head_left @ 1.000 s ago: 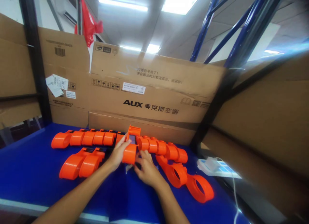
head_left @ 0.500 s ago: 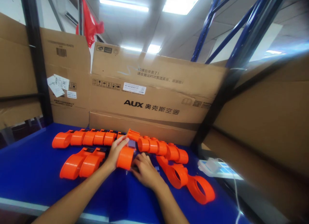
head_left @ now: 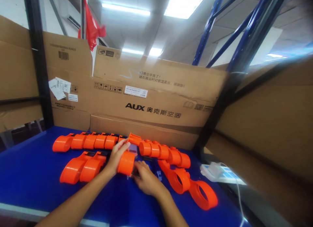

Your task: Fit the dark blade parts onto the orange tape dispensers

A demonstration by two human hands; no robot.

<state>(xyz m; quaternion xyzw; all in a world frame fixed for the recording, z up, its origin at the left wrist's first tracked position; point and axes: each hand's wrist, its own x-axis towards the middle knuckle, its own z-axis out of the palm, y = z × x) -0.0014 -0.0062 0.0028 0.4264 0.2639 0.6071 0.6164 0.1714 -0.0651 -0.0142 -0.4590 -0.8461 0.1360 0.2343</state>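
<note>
My left hand [head_left: 117, 155] is closed on an orange plastic loop part [head_left: 126, 163], held a little over the blue tabletop. Its narrow ribbed end [head_left: 134, 138] sticks up past my fingertips. Just right of that loop, my right hand [head_left: 144, 177] has its fingers curled in, close to the loop's lower edge. Something dark shows at those fingertips, too hidden to make out. A flat grey-violet item [head_left: 133, 149] lies behind the held part. Small bluish pieces [head_left: 159, 175] rest on the table beside my right hand.
Orange loop parts with black inserts stand in a back-left row [head_left: 78, 141], with two more [head_left: 91, 168] in front. Another row [head_left: 163, 151] stands right, near two tilted loops [head_left: 204, 195]. A power strip [head_left: 221, 173] sits at the right edge; cardboard [head_left: 151, 126] walls the back.
My right hand has shifted slightly down and left, its fingers curling further. More of the small bluish pieces beside it now shows. My left hand keeps its hold on the orange loop part.
</note>
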